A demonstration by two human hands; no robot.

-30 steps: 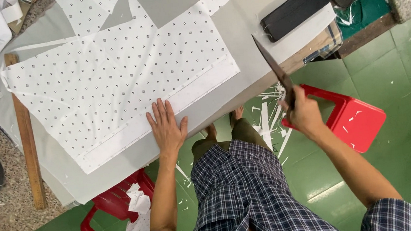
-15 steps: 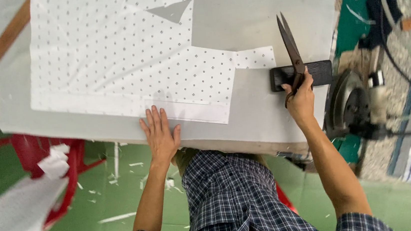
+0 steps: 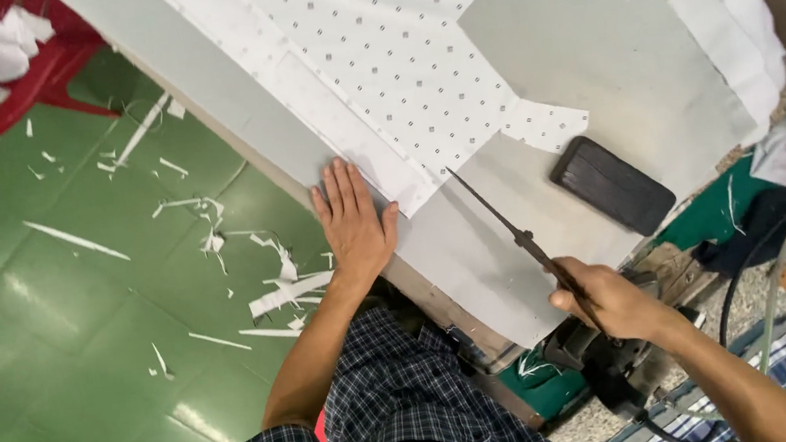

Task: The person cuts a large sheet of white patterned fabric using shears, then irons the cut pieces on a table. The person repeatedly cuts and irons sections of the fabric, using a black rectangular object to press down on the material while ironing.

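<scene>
In the head view, the left hand (image 3: 352, 223) is seen laid flat at the centre of the frame, fingers spread and released, pressed on the near edge of a white dotted fabric (image 3: 398, 76) that is spread over a grey table (image 3: 590, 67). The fabric is stretched from the top centre of the frame down to the hand, with a small tab jutting out to the right of centre. The right hand (image 3: 612, 301) is found at the lower right, clenched around the handles of a pair of scissors (image 3: 509, 229). The dark blades are held together and pointed up and left, with the tip just beside the fabric's lower corner. A black rectangular block (image 3: 612, 185) is laid on the table right of centre, apart from the fabric. White fabric scraps (image 3: 285, 294) are scattered over the green floor (image 3: 58, 330) at the left. A red stool (image 3: 17, 103) is seen in the upper left corner.
</scene>
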